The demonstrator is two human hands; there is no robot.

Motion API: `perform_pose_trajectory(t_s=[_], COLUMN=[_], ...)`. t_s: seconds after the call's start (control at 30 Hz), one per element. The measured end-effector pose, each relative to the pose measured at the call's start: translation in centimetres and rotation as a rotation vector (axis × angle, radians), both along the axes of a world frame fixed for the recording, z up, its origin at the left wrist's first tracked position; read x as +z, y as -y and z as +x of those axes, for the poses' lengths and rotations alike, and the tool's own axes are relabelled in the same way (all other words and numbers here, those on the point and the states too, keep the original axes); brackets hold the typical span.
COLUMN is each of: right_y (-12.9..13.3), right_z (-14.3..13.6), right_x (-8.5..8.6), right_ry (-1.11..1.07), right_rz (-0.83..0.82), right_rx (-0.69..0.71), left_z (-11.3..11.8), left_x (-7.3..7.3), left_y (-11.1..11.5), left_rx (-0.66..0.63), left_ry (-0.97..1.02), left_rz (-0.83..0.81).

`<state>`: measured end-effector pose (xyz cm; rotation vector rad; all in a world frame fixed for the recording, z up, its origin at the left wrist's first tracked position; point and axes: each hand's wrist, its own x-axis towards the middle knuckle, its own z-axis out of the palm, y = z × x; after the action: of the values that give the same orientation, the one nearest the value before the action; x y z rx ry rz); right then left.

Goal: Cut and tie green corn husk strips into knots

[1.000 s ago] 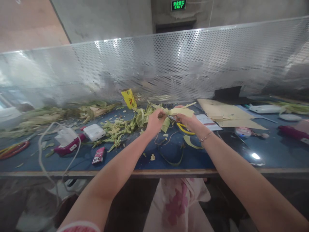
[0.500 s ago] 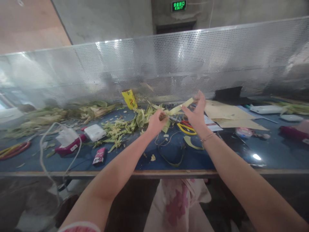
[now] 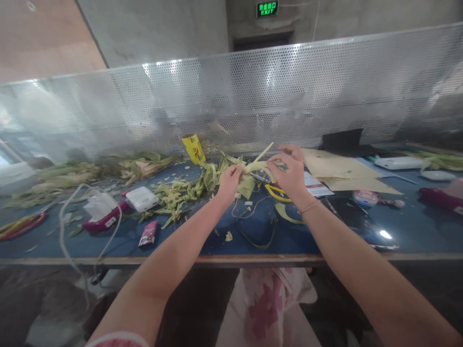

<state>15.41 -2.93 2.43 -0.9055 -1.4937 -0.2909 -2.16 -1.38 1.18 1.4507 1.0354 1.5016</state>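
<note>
Pale green leaf strips [image 3: 261,153] fan out between my hands over the middle of the blue table. My left hand [image 3: 230,179] is closed in a pinch on their gathered base. The thumb and fingers of my right hand [image 3: 288,169] are pinched on a strip at the right side. Below the strips hangs a wider green leaf piece [image 3: 247,187]. Scissors with yellow and red handles [image 3: 278,193] lie under my right hand, their blades pointing toward my left hand. Heaped leaves [image 3: 211,177] lie just behind and left of my left hand.
A yellow packet [image 3: 194,148] stands by the perforated screen [image 3: 253,96]. White case [image 3: 142,198], pink box [image 3: 148,234], tissue pack [image 3: 104,219] and looped cable [image 3: 62,226] lie left. Brown paper [image 3: 336,166] and a dark shiny tablet [image 3: 356,219] lie right.
My right hand has come down and closed its fingers on a strip. One thin strip now points up and right, apart from the others. My left hand has shifted slightly left.
</note>
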Motion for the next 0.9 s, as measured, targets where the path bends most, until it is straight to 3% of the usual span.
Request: perform_pose_trajectory(t_s=[0.27, 0.9], right_y=[-0.15, -0.76], right_z=[0.13, 0.55], right_x=[-0.01, -0.18], right_ry=[-0.062, -0.144], right_rz=[-0.022, -0.127], right_rx=[0.066, 0.049], left_z=[0.12, 0.01], left_x=[0.11, -0.40], left_y=[0.10, -0.50], left_rx=[-0.033, -0.061], left_ry=[0.058, 0.066], left_rz=[0.021, 0.031])
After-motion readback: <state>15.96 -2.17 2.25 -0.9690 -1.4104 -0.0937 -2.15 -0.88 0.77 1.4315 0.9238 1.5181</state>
